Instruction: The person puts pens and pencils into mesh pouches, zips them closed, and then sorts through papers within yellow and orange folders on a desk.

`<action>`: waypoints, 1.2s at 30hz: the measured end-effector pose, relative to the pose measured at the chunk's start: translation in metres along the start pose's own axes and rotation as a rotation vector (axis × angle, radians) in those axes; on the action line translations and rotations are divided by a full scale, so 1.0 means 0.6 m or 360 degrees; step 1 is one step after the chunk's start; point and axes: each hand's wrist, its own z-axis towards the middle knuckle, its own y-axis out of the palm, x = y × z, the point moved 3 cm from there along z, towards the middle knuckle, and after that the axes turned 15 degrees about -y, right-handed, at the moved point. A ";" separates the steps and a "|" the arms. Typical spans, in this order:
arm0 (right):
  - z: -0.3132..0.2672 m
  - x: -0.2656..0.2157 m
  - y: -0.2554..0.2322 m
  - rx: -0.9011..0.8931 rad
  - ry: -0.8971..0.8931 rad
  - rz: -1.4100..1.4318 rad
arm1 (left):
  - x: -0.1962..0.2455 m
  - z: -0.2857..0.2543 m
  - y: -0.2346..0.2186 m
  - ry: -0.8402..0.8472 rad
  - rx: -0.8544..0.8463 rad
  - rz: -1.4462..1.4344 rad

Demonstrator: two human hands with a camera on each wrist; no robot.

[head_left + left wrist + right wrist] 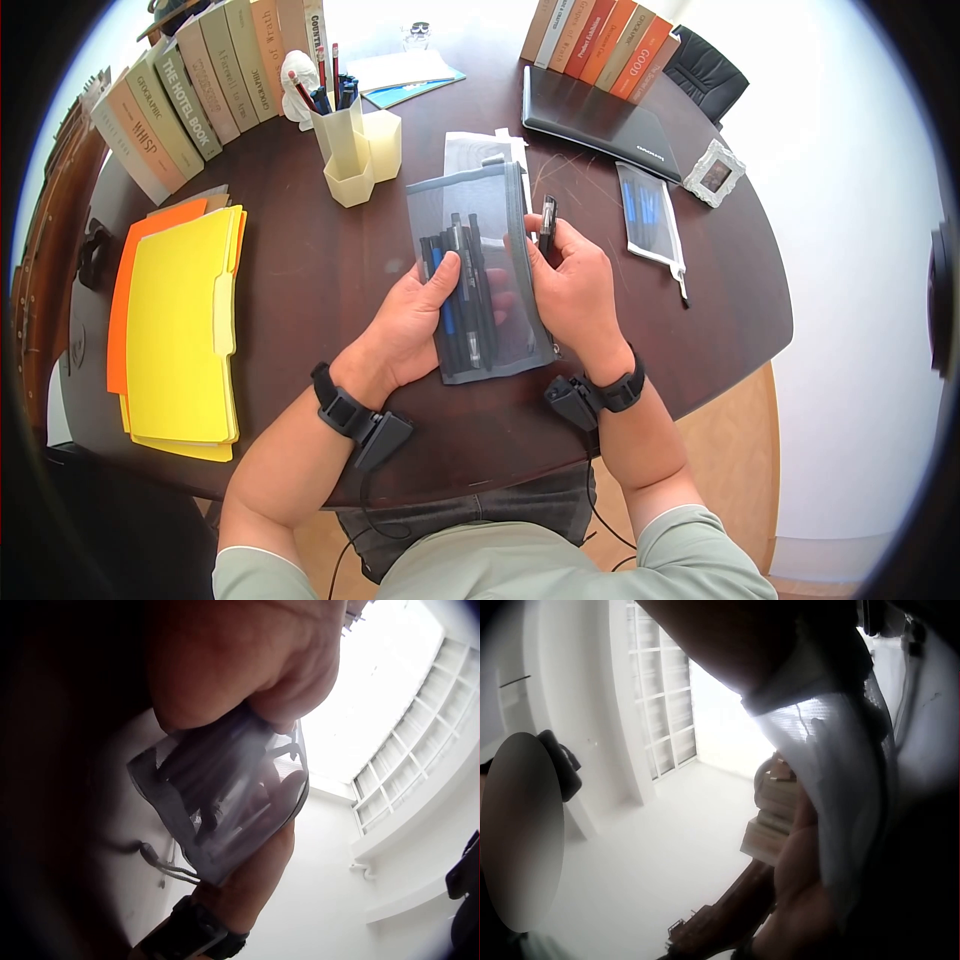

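My left hand [400, 325] grips a grey mesh zip pouch [520, 345] by its left side, thumb across the front. Several black pens and a blue one [447, 300] show through the mesh, lying lengthwise inside. At the pouch's zipped right edge, my right hand [578, 290] pinches a black pen with a clear end [547, 222], which points up past the fingers. In the left wrist view the pouch [225, 825] hangs below the left palm, with right-hand fingers seen behind it. The right wrist view shows the pouch [840, 780] pale and backlit.
A white mesh pouch [465, 150] lies behind the held one. To the right are another pouch with blue pens [645, 215], a black laptop [600, 125] and a photo frame [715, 173]. A pen holder [350, 160], yellow folders [185, 330] and book rows [180, 95] stand left.
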 end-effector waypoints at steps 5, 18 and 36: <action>0.002 -0.001 0.000 0.0012 -0.0056 -0.0067 | 0.000 0.002 -0.005 -0.0014 -0.0030 0.0005; -0.002 -0.010 0.004 -0.0081 0.0066 0.0485 | 0.004 -0.005 0.016 0.0063 -0.0060 0.0008; -0.009 -0.018 0.019 -0.0183 0.0075 0.0864 | 0.003 -0.007 0.007 0.0054 -0.0024 0.0045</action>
